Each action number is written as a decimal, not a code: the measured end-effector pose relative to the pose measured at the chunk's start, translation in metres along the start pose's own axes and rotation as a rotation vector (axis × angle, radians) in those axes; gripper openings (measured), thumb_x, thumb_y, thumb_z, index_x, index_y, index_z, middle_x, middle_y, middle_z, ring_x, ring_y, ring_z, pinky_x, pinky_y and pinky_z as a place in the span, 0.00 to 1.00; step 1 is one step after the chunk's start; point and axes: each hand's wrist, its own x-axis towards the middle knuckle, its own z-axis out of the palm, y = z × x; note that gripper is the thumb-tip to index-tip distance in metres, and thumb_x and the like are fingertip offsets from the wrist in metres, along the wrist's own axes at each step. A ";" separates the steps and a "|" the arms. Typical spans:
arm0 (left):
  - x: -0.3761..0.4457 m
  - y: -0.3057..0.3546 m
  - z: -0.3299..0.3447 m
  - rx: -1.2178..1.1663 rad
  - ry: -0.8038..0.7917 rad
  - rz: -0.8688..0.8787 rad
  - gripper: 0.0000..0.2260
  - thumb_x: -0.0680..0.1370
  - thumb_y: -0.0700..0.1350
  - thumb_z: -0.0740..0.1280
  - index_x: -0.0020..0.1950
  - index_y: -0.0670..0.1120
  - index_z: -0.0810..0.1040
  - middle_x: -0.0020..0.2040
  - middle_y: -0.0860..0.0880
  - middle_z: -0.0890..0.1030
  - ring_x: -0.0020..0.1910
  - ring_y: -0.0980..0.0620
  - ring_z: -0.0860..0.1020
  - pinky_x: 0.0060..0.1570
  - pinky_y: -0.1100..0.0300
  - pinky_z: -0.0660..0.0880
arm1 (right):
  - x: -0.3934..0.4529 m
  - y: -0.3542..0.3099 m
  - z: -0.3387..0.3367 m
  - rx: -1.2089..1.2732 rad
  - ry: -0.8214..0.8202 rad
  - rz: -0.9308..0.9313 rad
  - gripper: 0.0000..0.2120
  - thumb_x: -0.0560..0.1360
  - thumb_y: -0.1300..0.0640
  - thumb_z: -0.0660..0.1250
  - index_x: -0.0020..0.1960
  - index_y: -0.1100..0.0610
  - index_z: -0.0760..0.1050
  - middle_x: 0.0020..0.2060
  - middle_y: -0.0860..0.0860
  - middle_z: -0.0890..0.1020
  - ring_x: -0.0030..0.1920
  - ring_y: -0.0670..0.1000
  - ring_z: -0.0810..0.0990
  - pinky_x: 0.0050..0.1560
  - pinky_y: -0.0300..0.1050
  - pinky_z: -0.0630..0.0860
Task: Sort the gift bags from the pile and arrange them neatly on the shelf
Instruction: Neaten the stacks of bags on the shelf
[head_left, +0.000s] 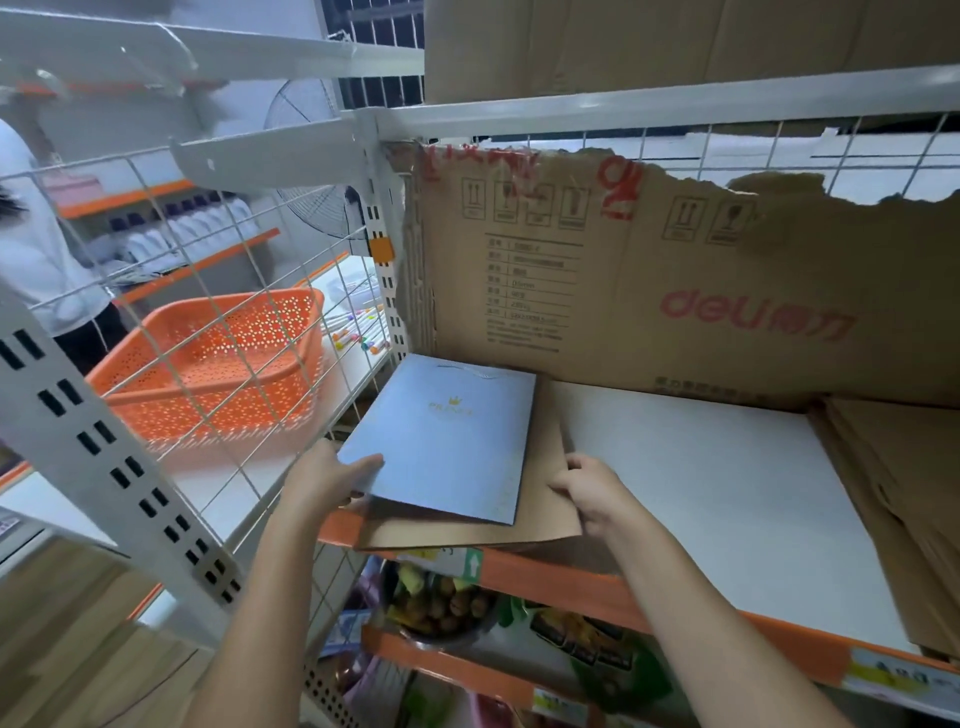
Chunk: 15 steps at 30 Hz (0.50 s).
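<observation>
A flat light-blue gift bag (447, 436) with a gold crown logo lies on top of flat brown paper bags (540, 509) at the left end of the white shelf (701, 493). My left hand (324, 480) grips the blue bag's near left corner, thumb on top. At the brown bags' right edge, my right hand (592, 491) presses with curled fingertips. More flat brown bags (904, 499) are stacked at the shelf's right end.
A torn cardboard sheet (675, 280) lines the shelf's back. A wire-mesh side panel (218, 312) stands left, with an orange basket (213, 364) beyond it. Goods fill the lower shelf (467, 613). A person in white (31, 244) stands far left.
</observation>
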 end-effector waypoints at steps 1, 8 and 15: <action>-0.004 0.000 -0.003 -0.096 -0.006 0.014 0.17 0.71 0.52 0.70 0.49 0.39 0.75 0.41 0.43 0.82 0.32 0.47 0.81 0.29 0.58 0.77 | -0.003 0.001 -0.006 -0.017 0.007 -0.009 0.07 0.75 0.69 0.60 0.50 0.61 0.72 0.49 0.62 0.80 0.46 0.58 0.79 0.46 0.51 0.77; -0.026 -0.019 0.005 -0.528 -0.107 -0.029 0.12 0.78 0.44 0.65 0.61 0.42 0.72 0.53 0.41 0.80 0.43 0.42 0.82 0.38 0.52 0.80 | -0.040 0.004 -0.074 -0.091 0.073 -0.116 0.10 0.77 0.62 0.60 0.58 0.57 0.71 0.50 0.54 0.79 0.47 0.55 0.81 0.36 0.46 0.76; -0.068 0.000 0.038 -0.700 -0.184 0.018 0.06 0.80 0.39 0.61 0.57 0.44 0.69 0.42 0.48 0.76 0.31 0.52 0.81 0.25 0.66 0.76 | -0.105 -0.009 -0.178 -0.132 0.237 -0.178 0.11 0.69 0.47 0.71 0.51 0.45 0.78 0.49 0.53 0.82 0.49 0.54 0.80 0.52 0.55 0.74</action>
